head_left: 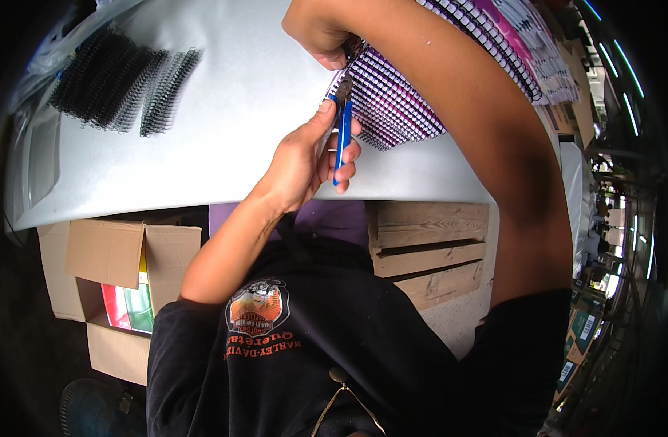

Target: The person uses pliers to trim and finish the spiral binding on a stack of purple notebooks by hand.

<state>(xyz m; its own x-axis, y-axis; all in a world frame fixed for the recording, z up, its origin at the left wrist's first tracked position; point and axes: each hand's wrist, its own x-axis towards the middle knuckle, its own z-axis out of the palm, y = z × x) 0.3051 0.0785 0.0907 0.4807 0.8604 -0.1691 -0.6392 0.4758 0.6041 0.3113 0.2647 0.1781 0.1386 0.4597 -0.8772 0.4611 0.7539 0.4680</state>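
Left hand (pixel 299 160): closed around blue-handled pliers (pixel 344 146), near the middle of the tabletop (pixel 203 164). Thumb laid along the left side of the tool, pointing far; other fingers curl round the handles from the right. Pliers held steeply, handle ends toward the near edge, metal nose pointing far. Nose sits at the left edge of the spiral-bound notebooks (pixel 396 102); can't tell whether the jaws are parted or closed on wire.

Left forearm comes in from near left, slants far and right, elbow bent, wrist roughly in line with it.

Right hand (pixel 315 33): beyond the pliers, at the far left corner of the notebooks. Wrist sharply bent, back of hand turned far and left, fingers folded down toward the near side, tips close to the plier nose. Fingers partly hidden; can't tell how far open or whether they grip anything. Right arm arches along the right, elbow out wide, forearm crossing over the notebooks from right to far left.

Notebooks: stacked, purple and white, black coils in rows; second notebook stack (pixel 505 47) far right. Loose black spiral coils (pixel 123 80) bunched far left, well apart from both hands. Open cardboard box (pixel 104 255) near left, below the tabletop; wooden crate (pixel 432 226) near right, also below.
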